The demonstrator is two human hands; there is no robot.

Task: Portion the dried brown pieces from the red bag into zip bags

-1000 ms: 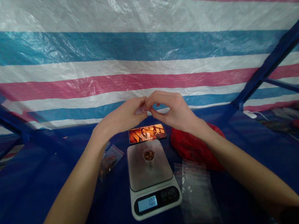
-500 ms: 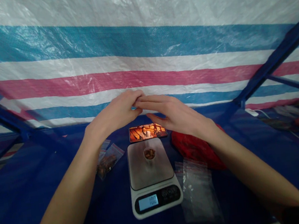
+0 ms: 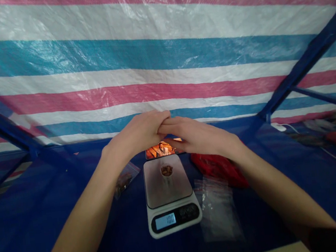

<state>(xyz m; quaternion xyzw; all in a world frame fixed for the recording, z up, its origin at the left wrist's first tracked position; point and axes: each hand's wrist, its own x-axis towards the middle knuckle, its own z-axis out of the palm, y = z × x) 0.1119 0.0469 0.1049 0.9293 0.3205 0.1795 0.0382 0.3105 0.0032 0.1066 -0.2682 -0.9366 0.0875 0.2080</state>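
My left hand (image 3: pixel 139 131) and my right hand (image 3: pixel 198 134) meet over a phone (image 3: pixel 161 149) that shows a lit video picture. The left fingers lie across the right fingertips, partly hiding them, and I see no object between. My right fingers are stretched out, thumb apart. Below the hands stands a white kitchen scale (image 3: pixel 174 217) with a metal plate, its display reading 10.0. A small cup (image 3: pixel 167 180) of brown pieces rests on the plate.
Left of the scale, a zip bag (image 3: pixel 125 179) with brown pieces is partly behind my left forearm. Right of it lie flat clear zip bags (image 3: pixel 218 209) and a red bag (image 3: pixel 216 167). A striped sheet (image 3: pixel 159 53) hangs behind, between blue frame bars (image 3: pixel 304 68).
My hands have come closer together, the left now overlapping the right fingers more. The view has shifted slightly. The display still reads 10.0.
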